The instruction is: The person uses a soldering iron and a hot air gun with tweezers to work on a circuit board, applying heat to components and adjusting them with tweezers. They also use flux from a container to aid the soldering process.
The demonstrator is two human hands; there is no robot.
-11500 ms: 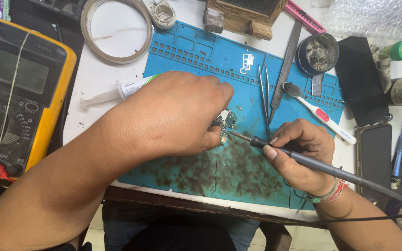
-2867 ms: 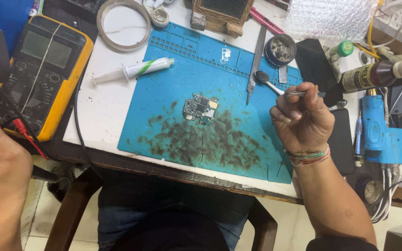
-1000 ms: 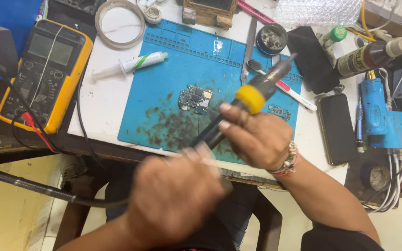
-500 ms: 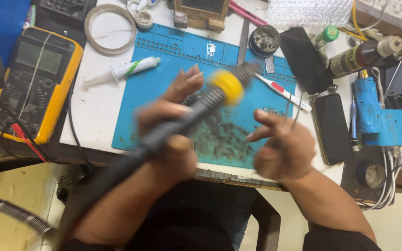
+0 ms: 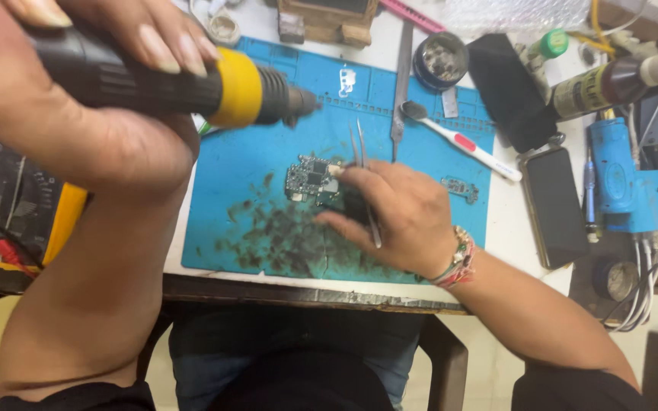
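**A:** What is the left hand [image 5: 78,99] doing?

**B:** It is raised high and close to the camera, forearm rising steeply from the bottom left. The fingers are wrapped tight round a black hot-air wand [image 5: 169,76] with a yellow collar. The wand lies nearly level, its dark nozzle pointing right, over the top left part of the blue mat [image 5: 268,175].

**A:** And the right hand [image 5: 397,221]?

**B:** It comes in from the lower right, wrist low, palm down on the mat. A beaded band circles the wrist. The fingers are closed on thin tweezers [image 5: 363,164], whose tips stick up past the knuckles, away from the person.

**A:** Where is the circuit board [image 5: 310,179]?

**B:** Flat on the mat, near its middle, just left of the right fingertips. The thumb and first finger seem to touch its right edge; I cannot tell whether they press it down. The nozzle is above and to its left, well apart from it.

**A:** What else lies around?

**B:** Dark stains cover the mat below the board. A small second board [image 5: 462,188] lies to the right of the hand. A white brush [image 5: 462,142] lies slantwise at the mat's right edge, a dark phone [image 5: 556,202] beyond it. A yellow multimeter [image 5: 17,205] shows behind the left forearm.
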